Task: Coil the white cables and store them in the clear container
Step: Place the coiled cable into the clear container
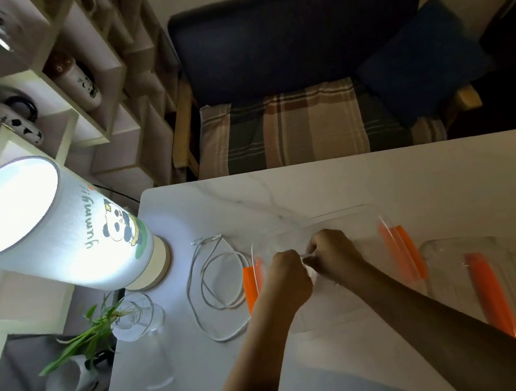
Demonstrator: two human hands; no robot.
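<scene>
My left hand [286, 273] and my right hand [334, 256] meet over the clear container [366, 212], which has orange clips on its left and right sides. Both hands pinch a small bundle of white cable [310, 271] between them; most of it is hidden by my fingers. A second white cable [216, 282] lies in loose loops on the marble table [415, 178], just left of the container, its plugs near the lamp base.
The container's clear lid [503, 279] with an orange clip lies at the right. A lit panda lamp [53, 226] stands at the table's left corner, with a glass vase [134, 317] holding a green plant beside it. A dark sofa sits beyond the far edge.
</scene>
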